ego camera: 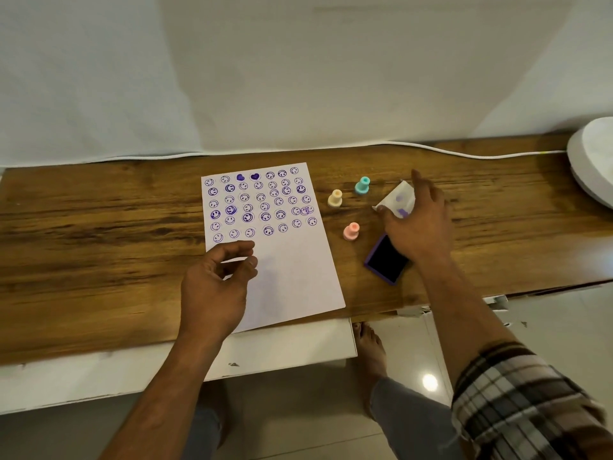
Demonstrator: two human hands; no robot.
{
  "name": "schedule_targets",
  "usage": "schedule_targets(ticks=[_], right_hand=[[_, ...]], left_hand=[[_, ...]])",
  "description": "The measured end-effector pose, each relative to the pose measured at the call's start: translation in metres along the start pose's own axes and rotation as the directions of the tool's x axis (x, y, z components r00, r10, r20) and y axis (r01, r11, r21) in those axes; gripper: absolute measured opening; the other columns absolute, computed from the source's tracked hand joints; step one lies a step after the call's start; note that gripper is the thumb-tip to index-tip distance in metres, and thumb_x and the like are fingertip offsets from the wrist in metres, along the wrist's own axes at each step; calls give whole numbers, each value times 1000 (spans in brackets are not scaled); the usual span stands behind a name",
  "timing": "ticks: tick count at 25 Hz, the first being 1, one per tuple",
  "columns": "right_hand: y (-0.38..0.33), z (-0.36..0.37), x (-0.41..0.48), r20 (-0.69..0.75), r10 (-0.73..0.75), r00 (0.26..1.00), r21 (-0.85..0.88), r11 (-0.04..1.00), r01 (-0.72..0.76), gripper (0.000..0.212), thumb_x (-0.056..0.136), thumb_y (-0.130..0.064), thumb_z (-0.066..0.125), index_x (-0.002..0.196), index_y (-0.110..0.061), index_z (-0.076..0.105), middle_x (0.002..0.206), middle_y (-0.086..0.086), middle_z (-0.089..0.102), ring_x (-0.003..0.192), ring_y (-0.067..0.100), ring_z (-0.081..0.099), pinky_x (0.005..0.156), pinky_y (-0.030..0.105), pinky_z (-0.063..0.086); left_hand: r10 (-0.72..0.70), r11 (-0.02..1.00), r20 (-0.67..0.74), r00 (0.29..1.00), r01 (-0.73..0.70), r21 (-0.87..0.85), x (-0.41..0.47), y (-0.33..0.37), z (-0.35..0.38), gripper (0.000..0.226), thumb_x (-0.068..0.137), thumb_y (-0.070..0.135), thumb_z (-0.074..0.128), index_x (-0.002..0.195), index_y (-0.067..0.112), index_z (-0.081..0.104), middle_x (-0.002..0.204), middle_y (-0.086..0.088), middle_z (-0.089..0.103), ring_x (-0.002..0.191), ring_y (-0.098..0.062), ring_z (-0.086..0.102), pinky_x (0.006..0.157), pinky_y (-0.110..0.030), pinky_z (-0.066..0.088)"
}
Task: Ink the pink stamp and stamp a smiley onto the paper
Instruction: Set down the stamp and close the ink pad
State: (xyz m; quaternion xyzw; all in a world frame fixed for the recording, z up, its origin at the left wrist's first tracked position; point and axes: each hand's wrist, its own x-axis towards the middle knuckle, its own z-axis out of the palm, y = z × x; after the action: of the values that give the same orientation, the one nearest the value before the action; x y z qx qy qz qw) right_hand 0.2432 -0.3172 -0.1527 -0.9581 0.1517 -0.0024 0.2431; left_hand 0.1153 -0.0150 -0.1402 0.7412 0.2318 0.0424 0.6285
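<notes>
The pink stamp (351, 231) stands upright on the wooden table, just right of the paper (292, 277). The paper carries several rows of purple smileys and two hearts on its upper half; its lower half is blank. An open purple ink pad (386, 259) lies right of the pink stamp, partly under my right hand (418, 224). That hand hovers over an ink-stained white tissue (398, 199), fingers spread, and whether it grips the tissue is unclear. My left hand (215, 287) rests over the paper's lower left, fingers loosely curled around nothing.
A yellow stamp (335, 198) and a teal stamp (362, 185) stand upright beyond the pink one. A white round object (593, 164) sits at the table's far right end, with a white cable (464, 154) along the back edge. White cloth hangs behind the wooden table (99, 227).
</notes>
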Motion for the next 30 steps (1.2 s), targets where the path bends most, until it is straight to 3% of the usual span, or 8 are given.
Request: schedule_targets(ticks=[2, 4, 7, 12, 18, 22, 30], right_hand=[[9, 0, 16, 99, 43, 994, -34, 999, -40, 110, 80, -69, 72, 162, -41, 4, 170, 6, 21, 153, 37, 22, 119, 64, 27], [13, -1, 25, 133, 69, 989, -35, 997, -65, 122, 72, -76, 73, 162, -38, -1, 168, 8, 26, 151, 38, 27, 118, 64, 29], [10, -3, 23, 72, 52, 996, 22, 998, -53, 122, 69, -70, 80, 161, -39, 6, 161, 7, 40, 142, 37, 42, 111, 62, 42], [6, -26, -9, 18, -8, 1000, 173, 985, 5, 115, 69, -64, 85, 158, -41, 15, 158, 4, 41, 135, 32, 50, 99, 55, 53], [22, -32, -66, 169, -110, 980, -81, 989, 125, 115, 71, -59, 86, 159, -34, 17, 160, 3, 34, 137, 32, 48, 93, 49, 56], [27, -32, -66, 209, -123, 970, -77, 987, 142, 113, 72, -55, 87, 159, -32, 18, 160, 5, 35, 137, 33, 47, 95, 53, 55], [23, -19, -70, 274, -128, 953, -140, 975, 172, 121, 69, -65, 84, 159, -36, 9, 160, 3, 38, 141, 31, 41, 105, 55, 49]], left_hand=[[-12, 1000, -5, 1000, 12, -17, 1, -1, -1, 25, 90, 9, 73, 102, 31, 77, 105, 7, 79, 89, -16, 77, 94, -45, 59], [-19, 999, -2, 1000, 19, -31, 2, -1, 0, 26, 91, 7, 72, 100, 31, 77, 98, 8, 79, 86, -14, 78, 92, -46, 60], [-19, 998, -4, 1000, 19, -55, 2, 0, 2, 26, 91, 7, 72, 99, 30, 77, 98, 8, 79, 84, -12, 77, 90, -44, 61], [-13, 994, -11, 1000, 12, -109, 2, 3, 2, 25, 92, 7, 71, 97, 31, 76, 100, 8, 78, 85, -14, 77, 85, -39, 62], [-9, 991, -12, 1000, 7, -134, 1, 7, 5, 19, 95, 11, 69, 103, 28, 74, 106, 3, 76, 89, -15, 76, 79, -31, 64], [-12, 989, -18, 1000, 10, -147, -1, 10, 8, 17, 96, 10, 67, 104, 23, 74, 105, 2, 76, 88, -15, 76, 77, -28, 64], [-23, 991, -14, 1000, 21, -133, 0, 9, 10, 17, 96, 10, 67, 107, 20, 74, 106, 1, 76, 89, -17, 77, 78, -31, 65]])
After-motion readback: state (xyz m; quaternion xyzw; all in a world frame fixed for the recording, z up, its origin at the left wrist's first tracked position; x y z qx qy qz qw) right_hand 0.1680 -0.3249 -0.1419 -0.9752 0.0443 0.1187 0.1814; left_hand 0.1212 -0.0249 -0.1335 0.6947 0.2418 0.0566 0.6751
